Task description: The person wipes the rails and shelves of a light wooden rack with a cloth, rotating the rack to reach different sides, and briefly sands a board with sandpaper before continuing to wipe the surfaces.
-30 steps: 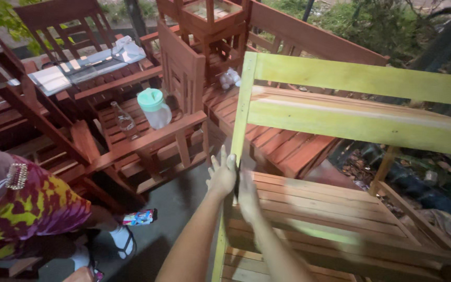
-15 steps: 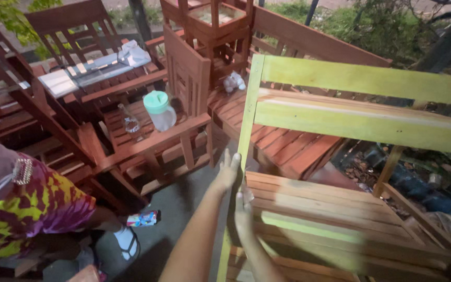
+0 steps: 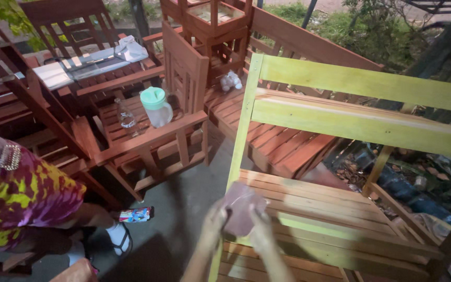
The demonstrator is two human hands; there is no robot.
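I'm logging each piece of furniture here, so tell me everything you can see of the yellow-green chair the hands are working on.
The yellow-green chair is a wooden slatted piece, standing upright in the foreground. Its back has two broad horizontal rails between posts washed in yellow-green; the seat slats look mostly bare orange-brown wood with greenish streaks. The left hand and right hand hold a brownish sheet, perhaps sandpaper, at the seat's front-left corner by the post. Red-brown chairs stand behind it.
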